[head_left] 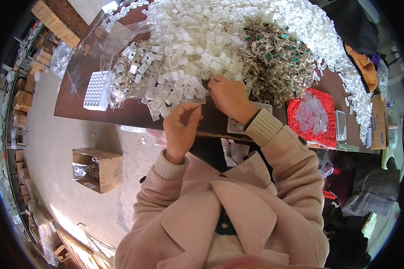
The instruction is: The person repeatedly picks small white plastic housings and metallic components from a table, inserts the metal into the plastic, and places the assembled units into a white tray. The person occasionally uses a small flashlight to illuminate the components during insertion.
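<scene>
A pink coat [179,228] fills the lower frame. Mid-frame, the left hand [180,127] is curled, thumb near fingers; I cannot tell whether its grip pinches anything. The right hand [232,97] rests beside the clear boxes [184,89], upper centre on the counter [72,96], its grip hidden. The step looks like hand-picking; the next calls for a light pinch.
</scene>
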`<state>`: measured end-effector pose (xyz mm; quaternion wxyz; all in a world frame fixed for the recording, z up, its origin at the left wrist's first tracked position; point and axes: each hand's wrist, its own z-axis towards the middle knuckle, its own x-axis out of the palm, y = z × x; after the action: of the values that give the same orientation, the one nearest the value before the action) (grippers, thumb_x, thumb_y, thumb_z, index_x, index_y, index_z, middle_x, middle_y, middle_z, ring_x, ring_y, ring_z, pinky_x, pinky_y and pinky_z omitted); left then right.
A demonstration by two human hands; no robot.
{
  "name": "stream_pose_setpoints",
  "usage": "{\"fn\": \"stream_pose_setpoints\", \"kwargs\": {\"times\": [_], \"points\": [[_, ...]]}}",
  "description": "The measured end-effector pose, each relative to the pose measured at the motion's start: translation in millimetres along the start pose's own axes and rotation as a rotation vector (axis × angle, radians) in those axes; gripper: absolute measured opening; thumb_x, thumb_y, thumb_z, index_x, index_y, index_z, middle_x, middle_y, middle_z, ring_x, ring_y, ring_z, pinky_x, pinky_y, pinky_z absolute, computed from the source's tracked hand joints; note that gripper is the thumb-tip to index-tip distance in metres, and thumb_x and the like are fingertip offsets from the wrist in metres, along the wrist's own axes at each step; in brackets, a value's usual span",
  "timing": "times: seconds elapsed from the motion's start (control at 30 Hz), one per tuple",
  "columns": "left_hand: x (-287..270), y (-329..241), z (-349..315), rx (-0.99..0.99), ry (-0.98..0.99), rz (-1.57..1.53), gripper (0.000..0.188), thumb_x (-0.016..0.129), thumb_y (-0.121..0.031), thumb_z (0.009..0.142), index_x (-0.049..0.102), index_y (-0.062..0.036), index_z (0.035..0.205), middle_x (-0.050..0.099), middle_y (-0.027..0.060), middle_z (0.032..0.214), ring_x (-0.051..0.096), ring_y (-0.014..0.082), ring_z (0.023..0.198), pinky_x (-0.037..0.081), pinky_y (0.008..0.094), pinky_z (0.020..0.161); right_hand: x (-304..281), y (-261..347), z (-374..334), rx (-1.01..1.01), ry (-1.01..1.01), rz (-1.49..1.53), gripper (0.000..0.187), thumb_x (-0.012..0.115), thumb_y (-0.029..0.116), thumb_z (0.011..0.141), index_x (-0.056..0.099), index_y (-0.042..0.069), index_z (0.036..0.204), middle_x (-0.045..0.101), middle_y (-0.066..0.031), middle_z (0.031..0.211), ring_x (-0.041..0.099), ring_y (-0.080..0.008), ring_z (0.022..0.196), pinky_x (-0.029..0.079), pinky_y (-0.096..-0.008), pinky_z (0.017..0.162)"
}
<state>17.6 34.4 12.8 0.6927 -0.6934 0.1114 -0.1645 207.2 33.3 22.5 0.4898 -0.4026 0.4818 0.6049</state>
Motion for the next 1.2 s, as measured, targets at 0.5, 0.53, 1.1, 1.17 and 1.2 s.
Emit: {"fn": "stream_pose_setpoints", "kwargs": {"times": [0.5, 0.53, 1.1, 1.17, 1.2], "points": [[-1, 14, -4, -0.466, 0.281, -0.717, 0.027, 0.065, -0.008, 0.095, 0.059, 0.0024, 0.119, 0.067, 0.0097, 0.101, 0.067, 0.0185, 0.083, 0.054, 0.0259, 0.066, -48, 9, -43, -0.200, -0.186, 0.571, 0.016, 0.065, 0.006, 0.084, 0.065, 0.009, 0.100, 0.064, -0.0095, 0.090, 0.066, -0.0312, 0.079, 0.054, -0.0408, 0.069], [1, 16, -6, -0.456, 0.268, -0.711, 0.026, 0.065, -0.007, 0.095, 0.059, 0.0025, 0.118, 0.067, 0.0104, 0.101, 0.067, 0.0188, 0.083, 0.055, 0.0266, 0.067, -49, 1, -37, -0.150, -0.268, 0.495, 0.016, 0.064, 0.005, 0.085, 0.065, 0.008, 0.101, 0.064, -0.0105, 0.091, 0.066, -0.0318, 0.079, 0.054, -0.0413, 0.068], [5, 22, -14, -0.475, 0.200, -0.723, 0.021, 0.066, -0.005, 0.091, 0.060, 0.0011, 0.110, 0.068, 0.0123, 0.099, 0.068, 0.0209, 0.083, 0.055, 0.0314, 0.072, -53, -66, 90, 0.034, -0.434, -0.367, 0.008, 0.062, 0.007, 0.078, 0.067, 0.003, 0.083, 0.061, -0.0143, 0.096, 0.067, -0.0300, 0.081, 0.055, -0.0389, 0.067], [7, 22, -13, -0.476, 0.221, -0.726, 0.021, 0.067, -0.005, 0.091, 0.060, 0.0009, 0.110, 0.068, 0.0118, 0.098, 0.068, 0.0204, 0.082, 0.055, 0.0313, 0.072, -50, -75, 109, 0.039, -0.444, -0.445, 0.010, 0.064, 0.011, 0.080, 0.068, 0.003, 0.085, 0.063, -0.0132, 0.097, 0.065, -0.0300, 0.088, 0.055, -0.0392, 0.075], [8, 21, -13, -0.482, 0.223, -0.723, 0.021, 0.067, -0.005, 0.091, 0.060, 0.0008, 0.110, 0.068, 0.0115, 0.098, 0.067, 0.0201, 0.082, 0.055, 0.0312, 0.072, -44, -76, 118, 0.088, -0.411, -0.484, 0.012, 0.066, 0.015, 0.082, 0.069, 0.004, 0.087, 0.063, -0.0122, 0.098, 0.064, -0.0298, 0.090, 0.054, -0.0397, 0.079]]}}
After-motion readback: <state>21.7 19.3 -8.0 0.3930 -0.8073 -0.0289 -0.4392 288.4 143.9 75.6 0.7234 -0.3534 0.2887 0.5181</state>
